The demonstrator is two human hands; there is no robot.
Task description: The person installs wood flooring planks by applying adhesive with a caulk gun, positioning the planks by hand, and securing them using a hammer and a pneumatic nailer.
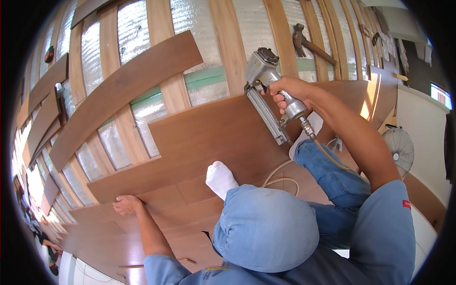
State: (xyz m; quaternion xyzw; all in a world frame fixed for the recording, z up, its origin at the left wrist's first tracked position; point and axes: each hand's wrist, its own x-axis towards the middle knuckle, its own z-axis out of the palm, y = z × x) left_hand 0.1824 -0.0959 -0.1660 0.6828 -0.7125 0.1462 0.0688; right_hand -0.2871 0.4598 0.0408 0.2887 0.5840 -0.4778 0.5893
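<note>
My right hand (295, 92) grips the handle of a silver air nail gun (266, 66), its long magazine slanting down over the brown floorboards. A hose (327, 154) runs from its metal coupling past my right knee. My left hand (127, 205) rests on the laid floorboards (190, 137) near their left end, holding nothing, with its fingers loosely bent on the wood. Between my hands is my white-socked foot (220, 178). A loose brown plank (126, 90) lies across the bare joists, beyond the laid boards.
Wooden joists (228, 45) run over silvery foil sheeting (192, 28). A hammer (311, 45) lies on them at the far right. Loose planks (42, 121) are piled at left, near a tape measure (49, 54). A fan (398, 145) stands at right. Another person's arm (51, 244) shows at lower left.
</note>
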